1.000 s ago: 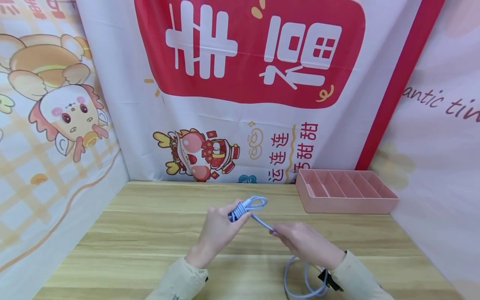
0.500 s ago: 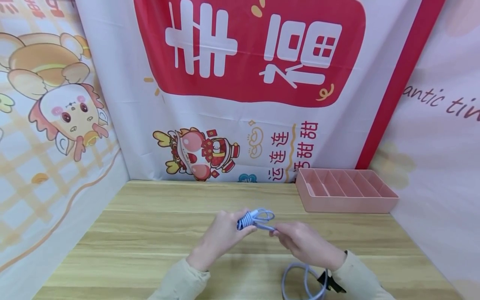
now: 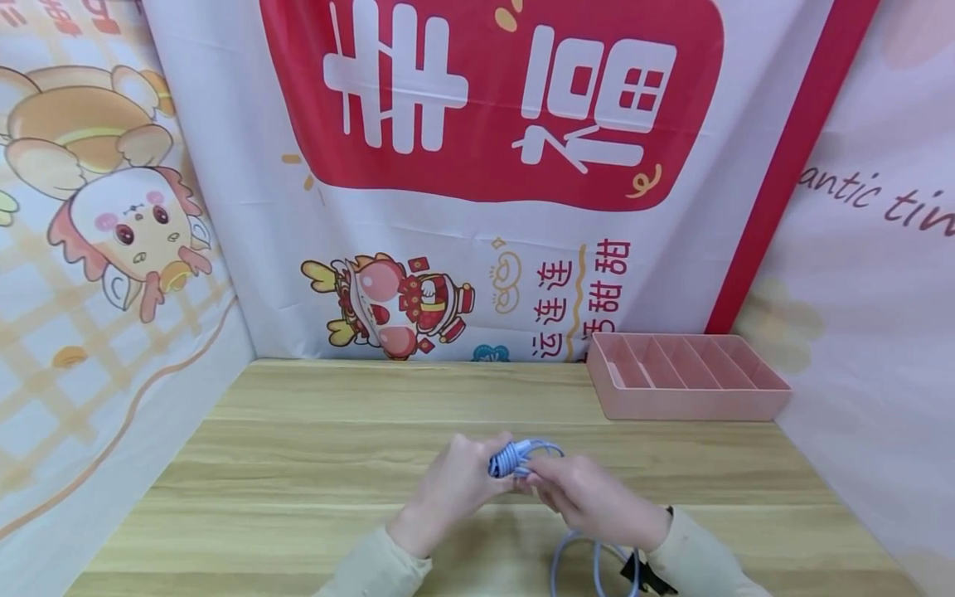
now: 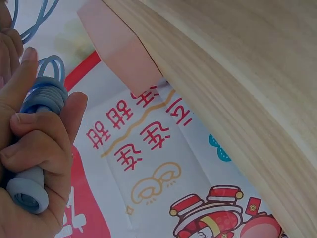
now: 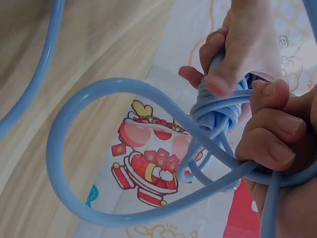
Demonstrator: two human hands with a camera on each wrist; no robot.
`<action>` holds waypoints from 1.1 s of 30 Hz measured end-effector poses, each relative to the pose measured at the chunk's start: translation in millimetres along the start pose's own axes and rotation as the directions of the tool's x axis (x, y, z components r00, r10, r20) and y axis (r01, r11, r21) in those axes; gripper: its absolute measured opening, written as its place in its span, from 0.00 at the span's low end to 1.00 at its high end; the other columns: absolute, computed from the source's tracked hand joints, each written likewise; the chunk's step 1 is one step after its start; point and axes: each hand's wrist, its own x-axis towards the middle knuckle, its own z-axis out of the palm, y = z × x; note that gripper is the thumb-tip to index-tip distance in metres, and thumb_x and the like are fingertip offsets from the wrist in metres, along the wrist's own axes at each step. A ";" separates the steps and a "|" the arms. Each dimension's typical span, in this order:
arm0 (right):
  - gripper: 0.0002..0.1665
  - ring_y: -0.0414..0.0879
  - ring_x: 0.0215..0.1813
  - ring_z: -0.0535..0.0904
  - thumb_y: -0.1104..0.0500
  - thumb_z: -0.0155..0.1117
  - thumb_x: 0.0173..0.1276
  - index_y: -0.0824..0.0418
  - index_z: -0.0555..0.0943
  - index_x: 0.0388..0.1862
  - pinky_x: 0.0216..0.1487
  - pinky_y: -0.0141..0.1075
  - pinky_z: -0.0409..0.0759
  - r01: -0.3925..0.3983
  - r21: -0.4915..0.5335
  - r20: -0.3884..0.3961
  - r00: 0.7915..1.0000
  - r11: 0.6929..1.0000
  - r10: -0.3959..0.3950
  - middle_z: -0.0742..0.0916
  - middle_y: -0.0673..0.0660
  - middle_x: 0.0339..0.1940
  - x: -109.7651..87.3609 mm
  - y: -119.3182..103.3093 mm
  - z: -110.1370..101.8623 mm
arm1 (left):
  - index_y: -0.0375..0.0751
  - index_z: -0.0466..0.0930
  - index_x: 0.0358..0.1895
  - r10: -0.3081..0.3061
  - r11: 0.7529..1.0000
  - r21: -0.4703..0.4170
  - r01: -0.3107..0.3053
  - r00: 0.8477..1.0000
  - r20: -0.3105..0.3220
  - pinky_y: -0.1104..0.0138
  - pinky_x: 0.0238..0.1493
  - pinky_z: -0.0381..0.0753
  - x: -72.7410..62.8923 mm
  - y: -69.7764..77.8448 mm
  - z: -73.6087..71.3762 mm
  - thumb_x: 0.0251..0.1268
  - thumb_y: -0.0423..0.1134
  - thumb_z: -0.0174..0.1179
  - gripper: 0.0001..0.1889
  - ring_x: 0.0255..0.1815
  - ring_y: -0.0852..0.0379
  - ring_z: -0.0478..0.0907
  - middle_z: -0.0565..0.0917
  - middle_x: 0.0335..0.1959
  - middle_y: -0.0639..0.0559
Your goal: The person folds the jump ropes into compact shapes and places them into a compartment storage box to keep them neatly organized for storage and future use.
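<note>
A light blue jump rope (image 3: 511,461) is in both hands above the table. The left hand (image 3: 457,482) grips its handle (image 4: 29,183), with several turns of cord wound around it and small loops sticking out beyond the turns. Right beside the winding, the right hand (image 3: 593,500) pinches the cord, its fingers curled. In the right wrist view a large loop (image 5: 55,148) of cord hangs from the right hand, and the left thumb lies over the wound cord. More loose cord (image 3: 555,564) trails below the right forearm. The palm hides part of the handle.
A pink box (image 3: 694,405) with several narrow compartments stands at the table's back right. The wooden table (image 3: 313,464) meets a printed cloth (image 3: 425,224) behind, with more printed cloth at both sides. A black strap (image 3: 647,574) is at the right sleeve.
The left hand has moved right and closer to the body with the wound rope. The right hand has shifted slightly down, and the cord stretch between the hands has shortened until they meet.
</note>
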 end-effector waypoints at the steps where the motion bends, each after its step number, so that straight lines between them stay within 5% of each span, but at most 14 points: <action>1: 0.07 0.27 0.25 0.66 0.67 0.53 0.76 0.56 0.74 0.38 0.25 0.18 0.67 -0.001 0.012 0.002 1.000 1.000 0.001 0.74 0.42 0.23 0.2 -0.4 0.5 | 0.45 0.82 0.39 0.015 1.000 0.010 -0.015 1.000 -0.006 0.79 0.17 0.67 -0.3 0.6 0.1 0.55 0.55 0.71 0.18 0.18 0.69 0.69 0.79 0.21 0.60; 6: 0.09 0.28 0.25 0.67 0.68 0.51 0.76 0.54 0.74 0.41 0.24 0.19 0.68 -0.013 0.057 0.005 1.000 0.998 0.013 0.74 0.42 0.24 -0.4 -0.2 1.0 | 0.47 0.78 0.36 0.098 0.992 0.084 -0.096 0.995 -0.014 0.77 0.12 0.60 -0.6 3.2 -1.1 0.58 0.54 0.70 0.16 0.14 0.67 0.63 0.66 0.15 0.64; 13: 0.08 0.29 0.24 0.66 0.69 0.58 0.73 0.57 0.80 0.41 0.25 0.21 0.71 -0.027 0.058 -0.084 0.996 0.998 0.032 0.77 0.42 0.26 -1.4 7.4 -3.0 | 0.43 0.80 0.39 0.155 0.980 0.129 -0.152 0.988 -0.018 0.79 0.12 0.62 -0.2 2.2 -3.3 0.55 0.43 0.72 0.13 0.14 0.68 0.65 0.73 0.16 0.61; 20: 0.03 0.29 0.24 0.72 0.64 0.69 0.66 0.55 0.84 0.35 0.25 0.20 0.73 -0.007 -0.006 -0.181 0.983 1.000 0.006 0.82 0.42 0.26 -1.1 15.4 -10.6 | 0.47 0.72 0.33 0.236 0.964 0.110 -0.244 0.969 0.077 0.82 0.13 0.54 0.7 0.4 -8.9 0.56 0.40 0.70 0.13 0.14 0.72 0.57 0.64 0.15 0.65; 26: 0.05 0.29 0.25 0.73 0.60 0.71 0.64 0.51 0.83 0.31 0.26 0.21 0.73 -0.008 -0.016 -0.172 0.985 1.000 0.005 0.81 0.39 0.26 -1.2 16.6 -17.7 | 0.46 0.78 0.40 0.265 0.950 0.132 -0.285 0.953 0.150 0.81 0.15 0.58 1.2 0.2 -15.4 0.57 0.43 0.70 0.12 0.15 0.71 0.61 0.72 0.17 0.63; 33: 0.04 0.32 0.34 0.79 0.63 0.65 0.70 0.58 0.83 0.42 0.36 0.23 0.78 0.013 -0.059 -0.103 0.994 0.998 -0.020 0.86 0.46 0.34 -4.1 20.4 -24.8 | 0.47 0.80 0.45 0.245 0.959 0.094 -0.266 0.950 0.193 0.83 0.16 0.59 4.2 -2.1 -23.2 0.59 0.43 0.69 0.13 0.15 0.73 0.61 0.72 0.19 0.64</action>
